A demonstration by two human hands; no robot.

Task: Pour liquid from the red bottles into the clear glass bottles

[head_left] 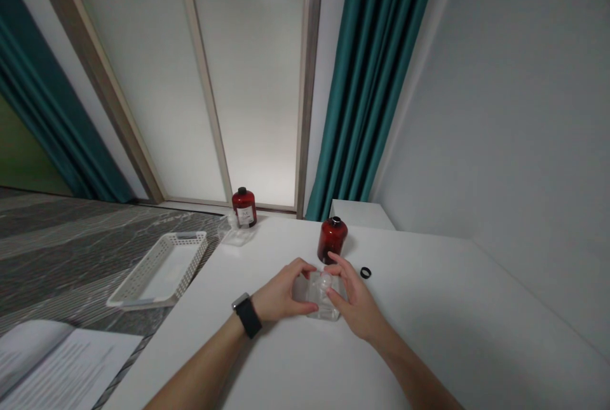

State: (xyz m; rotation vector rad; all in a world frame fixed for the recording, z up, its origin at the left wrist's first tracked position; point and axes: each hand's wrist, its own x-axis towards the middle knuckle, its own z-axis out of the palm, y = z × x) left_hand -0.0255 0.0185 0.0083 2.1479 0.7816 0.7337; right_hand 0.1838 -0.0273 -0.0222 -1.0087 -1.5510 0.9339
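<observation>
Our left grip (281,292) is curved around the near-left side of the clear vessel (328,314), holding it low over the tabletop (286,365), while our right grip (359,302) has thumb and fingers about its round knob (325,280); how firmly, we cannot tell. The vessel's walls look slick and boxy, so uneven pressure from us could make it slip or twist. Just right of the right grip lies a thin black ring (365,273), which a stray wrist could send rolling. Just beyond both grips, a glossy, round-shouldered red bottle (332,239) stands upright; pushing our fingers forward could tip it. Farther off, left of the left grip, we see a perforated, pale basket (168,268), probably plastic.
</observation>
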